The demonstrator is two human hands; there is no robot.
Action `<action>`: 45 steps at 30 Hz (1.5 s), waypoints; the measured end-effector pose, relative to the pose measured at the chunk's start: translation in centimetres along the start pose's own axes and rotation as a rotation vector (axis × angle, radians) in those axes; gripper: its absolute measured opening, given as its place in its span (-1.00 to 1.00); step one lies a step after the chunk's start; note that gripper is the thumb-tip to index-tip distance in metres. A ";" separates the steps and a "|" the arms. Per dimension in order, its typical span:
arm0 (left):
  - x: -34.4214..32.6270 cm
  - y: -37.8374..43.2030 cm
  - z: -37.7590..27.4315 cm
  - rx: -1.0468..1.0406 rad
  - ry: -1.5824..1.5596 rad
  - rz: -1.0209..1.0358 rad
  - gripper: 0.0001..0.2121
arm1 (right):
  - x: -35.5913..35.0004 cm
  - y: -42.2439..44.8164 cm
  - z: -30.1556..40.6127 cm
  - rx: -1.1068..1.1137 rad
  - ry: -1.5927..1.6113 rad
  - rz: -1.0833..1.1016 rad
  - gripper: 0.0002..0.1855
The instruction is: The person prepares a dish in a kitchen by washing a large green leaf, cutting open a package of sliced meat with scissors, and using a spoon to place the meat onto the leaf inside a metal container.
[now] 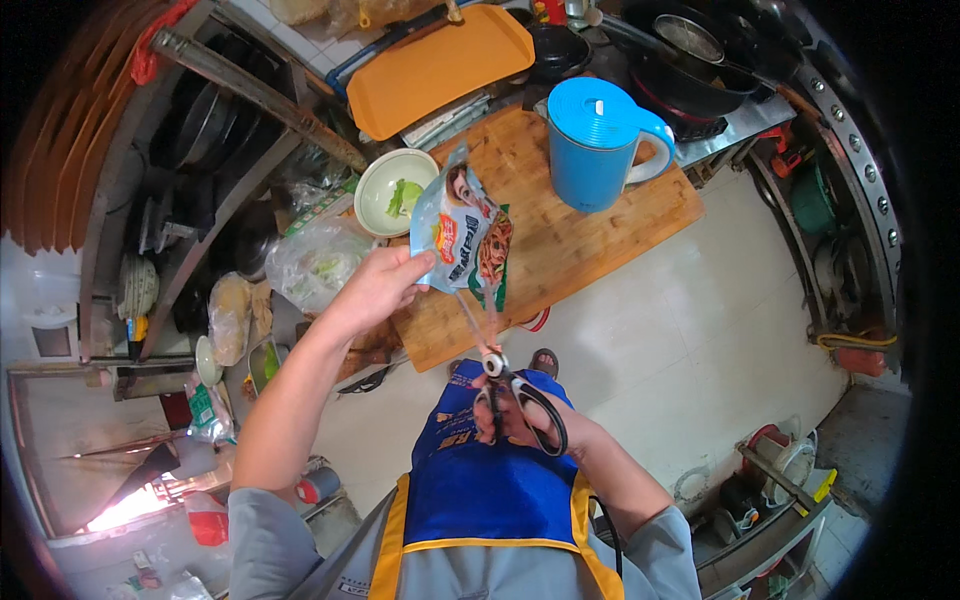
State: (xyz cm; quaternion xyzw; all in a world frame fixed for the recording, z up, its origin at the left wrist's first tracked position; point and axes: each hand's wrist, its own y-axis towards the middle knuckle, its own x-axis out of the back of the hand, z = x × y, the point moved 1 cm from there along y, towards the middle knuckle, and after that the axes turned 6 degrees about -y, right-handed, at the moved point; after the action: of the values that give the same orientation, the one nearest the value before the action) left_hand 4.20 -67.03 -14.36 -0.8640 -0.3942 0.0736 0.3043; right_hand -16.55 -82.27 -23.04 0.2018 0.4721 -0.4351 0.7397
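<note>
My left hand pinches the edge of a printed plastic food pouch, holding it up over a wooden cutting board. The pouch bears writing and a picture of food. In my right hand is a pair of kitchen scissors with dark-edged handles. Their blades are spread and point up at the pouch's near edge; one blade tip overlaps the pouch, but I cannot tell whether it cuts in. Beyond my left hand stands a pale bowl with green leaves in it, partly covered by the pouch.
On the board's far side stands a blue lidded jug. An orange tray lies behind it, with a black wok at the back right. Left of the board is a clear plastic bag with greens. Metal shelves line the left side.
</note>
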 end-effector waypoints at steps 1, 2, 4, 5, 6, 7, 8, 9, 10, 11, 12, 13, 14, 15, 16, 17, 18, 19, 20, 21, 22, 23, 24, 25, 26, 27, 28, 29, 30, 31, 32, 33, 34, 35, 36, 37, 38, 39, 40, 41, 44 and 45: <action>-0.3 -0.2 -0.2 0.018 0.022 -0.061 -0.75 | -0.4 0.6 -0.5 -0.082 0.142 0.053 -0.42; -0.6 -0.4 -0.4 0.036 0.044 -0.122 -0.74 | -0.3 1.4 -1.2 -0.118 0.200 0.094 -0.47; -1.5 -0.9 -1.3 0.064 0.056 -0.087 -0.75 | -0.4 2.7 -2.1 -0.052 0.147 0.093 -0.44; -1.7 -1.2 -1.5 0.088 0.061 -0.057 -0.75 | -0.9 3.2 -2.0 -0.042 0.062 0.052 -0.43; -1.8 -1.4 -1.6 0.090 0.064 -0.064 -0.75 | -1.9 3.7 -2.0 -0.005 0.074 0.006 -0.53; -1.9 -1.6 -1.6 0.111 0.040 -0.066 -0.76 | -2.4 4.2 -2.0 -0.005 0.077 0.012 -0.53; -2.0 -1.6 -1.6 0.133 0.014 -0.063 -0.77 | -2.7 4.8 -1.9 0.008 0.093 -0.037 -0.53; -2.1 -1.7 -1.6 0.135 0.016 -0.064 -0.77 | -2.9 5.3 -1.8 0.023 0.110 -0.086 -0.53; -2.2 -1.8 -1.6 0.127 0.015 -0.075 -0.78 | -3.0 5.8 -1.9 0.030 0.150 -0.097 -0.52; -2.4 -2.0 -1.6 0.119 0.013 -0.087 -0.78 | -3.1 6.1 -1.9 0.031 0.151 -0.095 -0.52; -2.5 -2.1 -1.6 0.120 0.016 -0.087 -0.78 | -3.3 6.4 -1.9 0.063 0.169 -0.091 -0.52; -2.7 -2.2 -1.6 0.139 0.015 -0.101 -0.79 | -3.4 6.6 -1.9 0.096 0.186 -0.088 -0.51; -2.8 -2.3 -1.5 0.157 0.014 -0.115 -0.79 | -3.8 6.7 -1.8 0.137 0.211 -0.073 -0.52; -2.8 -2.3 -1.3 0.158 0.017 -0.115 -0.79 | -3.8 6.9 -1.8 0.139 0.213 -0.073 -0.52; -2.7 -2.2 -1.0 0.142 0.004 -0.106 -0.80 | -3.9 7.1 -1.7 0.150 0.251 -0.060 -0.52; -2.7 -2.2 -0.8 0.127 -0.011 -0.098 -0.81 | -4.0 7.2 -1.7 0.160 0.288 -0.046 -0.52; -2.8 -2.3 -0.7 0.127 -0.008 -0.097 -0.81 | -4.2 7.2 -1.8 0.177 0.287 -0.058 -0.52; -2.8 -2.3 -0.6 0.134 -0.011 -0.123 -0.81 | -4.3 7.2 -2.0 0.179 0.289 -0.057 -0.52; -2.9 -2.4 -0.6 0.139 -0.016 -0.150 -0.81 | -4.3 7.2 -2.1 0.204 0.288 -0.050 -0.52; -2.9 -2.5 -0.6 0.139 -0.013 -0.150 -0.81 | -4.4 7.1 -2.1 0.229 0.286 -0.044 -0.52; -2.9 -2.6 -0.6 0.132 -0.038 -0.143 -0.81 | -4.4 7.2 -2.1 0.231 0.287 -0.042 -0.52; -2.9 -2.6 -0.5 0.126 -0.063 -0.135 -0.81 | -4.4 7.2 -2.0 0.227 0.291 -0.045 -0.52; -2.9 -2.6 -0.4 0.126 -0.062 -0.136 -0.81 | -4.5 7.2 -2.0 0.222 0.295 -0.049 -0.51; -2.8 -2.6 -0.3 0.120 -0.054 -0.141 -0.82 | -4.5 7.2 -2.0 0.222 0.295 -0.048 -0.51; -2.8 -2.6 -0.3 0.113 -0.045 -0.145 -0.82 | -4.6 7.0 -2.1 0.219 0.315 -0.037 -0.51; -2.6 -2.6 -0.2 0.113 -0.044 -0.145 -0.82 | -4.7 6.9 -2.1 0.216 0.335 -0.025 -0.50; -2.4 -2.5 -0.1 0.112 -0.044 -0.139 -0.82 | -4.8 6.8 -2.1 0.217 0.335 -0.024 -0.50; -2.2 -2.5 0.0 0.113 -0.045 -0.134 -0.82 | -4.9 6.5 -2.0 0.231 0.294 -0.024 -0.51; -2.1 -2.6 0.1 0.113 -0.045 -0.136 -0.82 | -4.9 6.4 -1.9 0.245 0.253 -0.023 -0.51; -1.9 -2.6 0.1 0.117 -0.041 -0.124 -0.83 | -4.9 6.4 -1.8 0.244 0.254 -0.022 -0.51; -1.8 -2.5 0.1 0.121 -0.038 -0.109 -0.83 | -4.8 6.4 -1.8 0.228 0.225 -0.041 -0.51; -1.9 -2.6 -0.1 0.122 -0.039 -0.109 -0.83 | -4.8 6.4 -1.8 0.211 0.196 -0.060 -0.51; -2.0 -2.8 -0.5 0.129 -0.028 -0.134 -0.82 | -4.7 6.7 -1.9 0.210 0.196 -0.061 -0.51; -2.1 -2.9 -0.6 0.137 -0.018 -0.158 -0.82 | -4.6 7.2 -2.0 0.222 0.204 -0.065 -0.50; -2.0 -2.8 -0.3 0.139 -0.019 -0.158 -0.82 | -4.5 7.5 -2.0 0.233 0.211 -0.070 -0.49; -2.0 -2.7 0.0 0.122 -0.016 -0.102 -0.81 | -4.3 7.7 -1.8 0.231 0.212 -0.071 -0.49; -1.9 -2.7 0.2 0.104 -0.012 -0.047 -0.80 | -4.2 7.8 -1.4 0.244 0.240 -0.065 -0.49; -1.9 -2.8 0.1 0.104 -0.012 -0.049 -0.80 | -4.2 7.9 -1.2 0.258 0.268 -0.059 -0.49; -1.9 -2.9 0.0 0.104 -0.013 -0.056 -0.79 | -4.0 8.0 -1.4 0.245 0.260 -0.067 -0.51; -1.9 -2.9 -0.1 0.102 -0.014 -0.063 -0.79 | -4.0 8.0 -1.5 0.243 0.258 -0.066 -0.51; -1.5 -3.0 0.1 0.098 0.038 -0.070 -0.79 | -4.3 7.8 -1.5 0.231 0.204 -0.043 -0.51; -1.4 -3.0 0.2 0.099 0.036 -0.070 -0.79 | -4.5 7.7 -1.3 0.222 0.173 -0.059 -0.51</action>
State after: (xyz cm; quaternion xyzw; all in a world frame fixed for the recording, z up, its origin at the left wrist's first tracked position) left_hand 1.32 -66.45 -12.91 -0.8348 -0.4145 0.0666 0.3562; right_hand -11.63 -75.16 -20.59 0.3051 0.4886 -0.4874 0.6562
